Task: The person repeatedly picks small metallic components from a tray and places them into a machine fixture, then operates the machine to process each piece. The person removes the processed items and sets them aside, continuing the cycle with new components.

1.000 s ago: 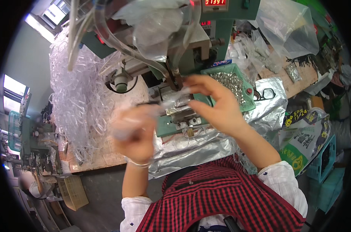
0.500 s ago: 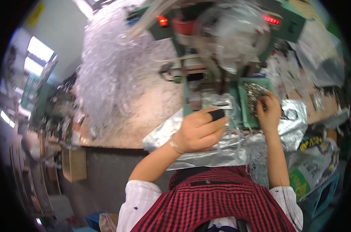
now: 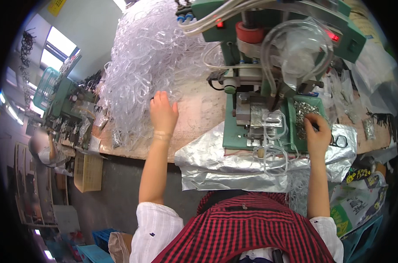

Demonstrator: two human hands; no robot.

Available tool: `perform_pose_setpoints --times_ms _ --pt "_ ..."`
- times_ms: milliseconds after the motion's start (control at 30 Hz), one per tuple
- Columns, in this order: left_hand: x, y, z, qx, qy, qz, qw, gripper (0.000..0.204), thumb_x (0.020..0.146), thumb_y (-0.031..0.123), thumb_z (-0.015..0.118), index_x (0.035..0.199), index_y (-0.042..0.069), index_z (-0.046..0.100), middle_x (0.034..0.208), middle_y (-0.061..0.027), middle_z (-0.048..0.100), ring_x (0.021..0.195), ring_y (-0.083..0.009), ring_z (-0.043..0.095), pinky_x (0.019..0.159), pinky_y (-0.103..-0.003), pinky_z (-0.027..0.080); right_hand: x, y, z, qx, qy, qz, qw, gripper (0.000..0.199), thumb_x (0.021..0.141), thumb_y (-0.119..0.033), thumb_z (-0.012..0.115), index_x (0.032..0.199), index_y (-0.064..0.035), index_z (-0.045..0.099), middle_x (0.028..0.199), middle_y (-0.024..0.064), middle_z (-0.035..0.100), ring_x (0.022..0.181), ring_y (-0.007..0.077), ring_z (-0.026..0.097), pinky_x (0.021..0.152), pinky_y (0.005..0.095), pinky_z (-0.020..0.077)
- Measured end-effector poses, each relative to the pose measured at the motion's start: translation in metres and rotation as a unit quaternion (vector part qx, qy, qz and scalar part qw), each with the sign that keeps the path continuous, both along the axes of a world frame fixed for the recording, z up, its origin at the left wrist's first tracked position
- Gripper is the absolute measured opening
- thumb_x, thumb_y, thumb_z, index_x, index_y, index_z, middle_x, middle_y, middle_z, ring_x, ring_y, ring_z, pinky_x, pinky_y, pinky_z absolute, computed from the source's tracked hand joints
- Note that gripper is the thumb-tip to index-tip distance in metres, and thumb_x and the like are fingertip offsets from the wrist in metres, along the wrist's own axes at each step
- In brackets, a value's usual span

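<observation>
My left hand (image 3: 163,115) reaches to the near edge of a big heap of clear plastic loops (image 3: 140,65), its fingers stretched out and the thumb apart. A dark band shows on one finger, and nothing can be made out in the hand. Over a green tray (image 3: 318,105) my right hand (image 3: 318,132) dips its bent fingertips into small shiny metal parts (image 3: 300,115). Those fingers are closed together; what they pinch is hidden. Between the hands stands a green bench press (image 3: 234,139), with clear plastic strands (image 3: 275,151) hanging over its front.
Silver foil (image 3: 203,162) covers the table's front edge. Black-handled scissors (image 3: 339,140) lie right of the tray. White hoses (image 3: 199,27) cross the press top. At the far left a co-worker (image 3: 50,153) sits by a similar machine, near a yellow crate (image 3: 88,172).
My left hand has gone from in front of the press leftward to the heap, and its fingers have straightened. My right hand stays at the tray. The whole view has shifted slightly.
</observation>
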State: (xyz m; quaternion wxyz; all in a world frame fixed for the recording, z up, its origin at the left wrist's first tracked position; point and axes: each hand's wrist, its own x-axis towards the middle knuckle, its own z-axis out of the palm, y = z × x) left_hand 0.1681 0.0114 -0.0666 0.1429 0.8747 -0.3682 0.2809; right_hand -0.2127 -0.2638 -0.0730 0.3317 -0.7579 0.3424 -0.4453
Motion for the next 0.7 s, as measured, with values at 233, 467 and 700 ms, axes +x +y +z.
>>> perform_pose_setpoints --times_ms 233,467,700 --pt "0.022 -0.050 -0.090 0.071 -0.101 0.060 0.991 0.022 0.089 0.030 0.071 0.093 0.009 0.068 0.130 -0.0178 0.061 0.098 -0.0316 0.064 0.097 -0.046 0.049 -0.027 -0.002 -0.007 0.075 -0.041 -0.049 0.995 0.012 0.085 -0.004 0.073 0.096 -0.0001 0.072 0.088 0.0038 0.071 0.078 0.0106 0.063 0.074 0.0247 0.0487" --pt "-0.067 -0.050 -0.052 -0.171 0.257 -0.156 0.938 0.019 0.091 0.016 0.072 0.084 0.002 0.063 0.098 -0.0137 0.066 0.077 -0.0240 0.062 0.071 -0.035 0.050 -0.049 0.018 0.019 0.068 -0.043 -0.015 0.997 0.012 0.081 -0.001 0.074 0.094 -0.0006 0.073 0.091 0.0052 0.072 0.085 0.0124 0.065 0.080 0.0269 0.0507" --pt "-0.068 -0.049 0.015 -0.336 0.315 -0.174 0.871 0.022 0.098 0.019 0.067 0.091 -0.001 0.068 0.091 -0.0071 0.066 0.080 -0.0139 0.060 0.074 -0.029 0.050 0.049 0.029 0.073 0.153 -0.048 0.186 0.969 0.028 0.081 -0.004 0.076 0.106 0.0020 0.066 0.093 0.0060 0.071 0.090 0.0124 0.066 0.084 0.0260 0.0498"
